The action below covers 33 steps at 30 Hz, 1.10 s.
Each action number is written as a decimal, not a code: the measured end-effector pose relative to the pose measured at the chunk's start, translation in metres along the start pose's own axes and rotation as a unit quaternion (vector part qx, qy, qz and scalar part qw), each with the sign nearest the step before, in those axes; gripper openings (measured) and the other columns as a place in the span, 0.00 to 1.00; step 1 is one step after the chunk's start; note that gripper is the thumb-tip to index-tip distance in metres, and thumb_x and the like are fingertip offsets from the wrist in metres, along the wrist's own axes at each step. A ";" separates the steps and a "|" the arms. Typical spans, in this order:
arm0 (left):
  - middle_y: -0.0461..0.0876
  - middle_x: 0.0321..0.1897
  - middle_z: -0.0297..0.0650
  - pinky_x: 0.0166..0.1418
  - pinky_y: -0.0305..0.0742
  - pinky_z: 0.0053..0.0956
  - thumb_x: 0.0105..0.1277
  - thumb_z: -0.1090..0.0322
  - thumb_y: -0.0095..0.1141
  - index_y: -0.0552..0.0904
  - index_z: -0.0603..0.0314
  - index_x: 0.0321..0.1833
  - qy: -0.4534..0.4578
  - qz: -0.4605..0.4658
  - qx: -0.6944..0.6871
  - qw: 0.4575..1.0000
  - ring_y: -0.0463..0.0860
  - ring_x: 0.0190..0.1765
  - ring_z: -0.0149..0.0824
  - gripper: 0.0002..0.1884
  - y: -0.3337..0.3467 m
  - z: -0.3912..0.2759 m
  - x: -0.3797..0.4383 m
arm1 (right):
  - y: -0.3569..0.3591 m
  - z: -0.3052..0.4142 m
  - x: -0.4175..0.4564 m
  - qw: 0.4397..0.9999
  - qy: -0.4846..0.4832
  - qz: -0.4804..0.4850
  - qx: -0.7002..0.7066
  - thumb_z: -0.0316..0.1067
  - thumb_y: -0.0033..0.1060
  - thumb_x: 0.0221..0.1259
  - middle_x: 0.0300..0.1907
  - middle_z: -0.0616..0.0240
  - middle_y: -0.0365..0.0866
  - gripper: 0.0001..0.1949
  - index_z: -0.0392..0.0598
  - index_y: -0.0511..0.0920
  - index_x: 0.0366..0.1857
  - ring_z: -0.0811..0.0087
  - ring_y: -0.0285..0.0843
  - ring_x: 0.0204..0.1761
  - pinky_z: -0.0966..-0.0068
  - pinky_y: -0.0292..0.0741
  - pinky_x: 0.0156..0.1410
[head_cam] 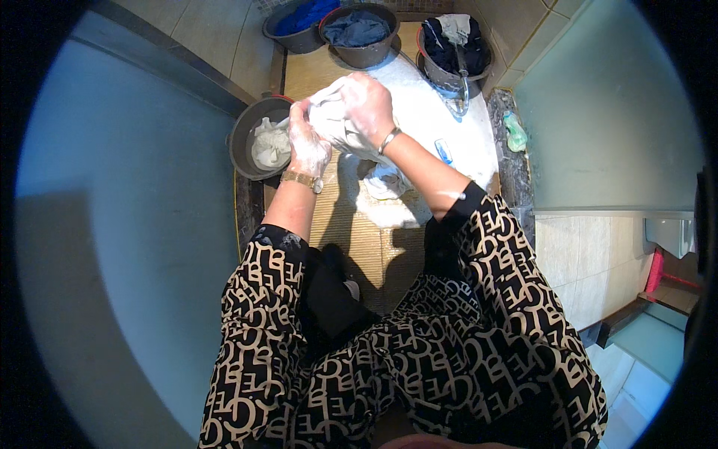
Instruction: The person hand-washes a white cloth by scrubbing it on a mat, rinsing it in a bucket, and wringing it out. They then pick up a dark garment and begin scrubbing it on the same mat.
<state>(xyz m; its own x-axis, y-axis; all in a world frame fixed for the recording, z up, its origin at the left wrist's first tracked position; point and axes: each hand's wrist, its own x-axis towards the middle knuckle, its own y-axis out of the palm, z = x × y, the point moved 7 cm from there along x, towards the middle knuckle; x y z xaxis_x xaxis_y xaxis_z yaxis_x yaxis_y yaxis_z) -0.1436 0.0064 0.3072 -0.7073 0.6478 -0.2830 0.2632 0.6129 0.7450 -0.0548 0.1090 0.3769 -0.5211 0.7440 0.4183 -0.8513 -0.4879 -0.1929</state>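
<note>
Both hands grip a wet white cloth [331, 118] held up above the floor. My left hand [308, 137], soapy and with a gold watch at the wrist, grasps the cloth's left side. My right hand [371, 106], wearing a silver bangle, is closed in a fist on its right side. Suds whiten the skin of both hands. Below them a second white cloth [386, 182] lies bunched on the foamy floor. A grey bucket [238, 140] at the left holds another wet white cloth [271, 147]. The lower part of the held cloth is partly hidden by my right forearm.
Several buckets with laundry stand at the back; the right one [443, 81] has dark clothes and a shower head [461, 62] on top. A blue-and-white brush or bar [443, 151] lies on the suds. A green plastic bag [514, 132] rests on the stone ledge [507, 179] beside frosted glass [606, 123].
</note>
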 end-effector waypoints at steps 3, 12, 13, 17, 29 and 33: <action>0.82 0.48 0.43 0.55 0.78 0.33 0.71 0.59 0.47 0.78 0.64 0.50 -0.036 0.096 -0.066 0.993 0.83 0.48 0.39 0.15 0.021 0.004 -0.010 | 0.021 0.041 -0.015 0.962 -0.240 0.113 -0.067 0.38 0.62 0.53 0.26 0.56 0.81 0.07 0.46 0.81 0.27 0.61 0.82 0.33 0.70 0.75 0.40; 0.80 0.48 0.41 0.57 0.75 0.33 0.74 0.62 0.44 0.75 0.60 0.56 0.071 0.166 0.185 0.966 0.80 0.51 0.38 0.15 -0.019 0.020 0.025 | 0.046 -0.006 -0.011 0.986 -0.076 0.138 -0.056 0.43 0.65 0.50 0.25 0.51 0.82 0.12 0.45 0.83 0.25 0.55 0.84 0.30 0.65 0.78 0.36; 0.80 0.47 0.40 0.57 0.75 0.33 0.74 0.61 0.42 0.75 0.60 0.55 0.206 0.190 0.380 0.882 0.80 0.51 0.37 0.14 -0.007 0.010 0.020 | 0.044 0.013 -0.017 0.975 -0.195 0.110 -0.003 0.46 0.67 0.49 0.24 0.50 0.82 0.14 0.44 0.83 0.25 0.53 0.83 0.29 0.62 0.77 0.36; 0.81 0.46 0.36 0.52 0.79 0.28 0.74 0.50 0.44 0.75 0.56 0.56 -0.058 0.055 0.001 0.997 0.81 0.49 0.33 0.19 -0.001 0.035 0.006 | 0.036 -0.036 0.017 0.983 0.050 0.099 -0.145 0.53 0.68 0.52 0.22 0.52 0.82 0.19 0.44 0.83 0.25 0.55 0.83 0.28 0.66 0.78 0.37; 0.81 0.38 0.45 0.49 0.81 0.37 0.68 0.77 0.46 0.76 0.68 0.45 -0.017 -0.059 -0.065 0.996 0.82 0.44 0.42 0.07 -0.060 -0.048 0.024 | 0.045 -0.168 -0.115 0.847 0.361 0.372 0.114 0.33 0.56 0.67 0.44 0.59 0.82 0.17 0.41 0.74 0.56 0.70 0.83 0.42 0.76 0.80 0.43; 0.79 0.45 0.50 0.52 0.84 0.45 0.67 0.76 0.47 0.72 0.67 0.53 -0.065 -0.085 0.075 0.991 0.83 0.49 0.48 0.12 -0.079 -0.020 0.034 | 0.021 -0.177 -0.075 0.851 0.359 0.136 0.358 0.28 0.46 0.70 0.29 0.63 0.79 0.10 0.40 0.77 0.49 0.73 0.77 0.22 0.77 0.78 0.25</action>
<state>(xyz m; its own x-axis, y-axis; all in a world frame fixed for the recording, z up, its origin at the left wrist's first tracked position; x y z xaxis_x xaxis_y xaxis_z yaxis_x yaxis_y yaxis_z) -0.2018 -0.0295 0.2509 -0.6621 0.5764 -0.4791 0.2498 0.7723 0.5840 -0.0444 0.1239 0.1848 -0.8144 0.5217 -0.2543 -0.5721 -0.6481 0.5026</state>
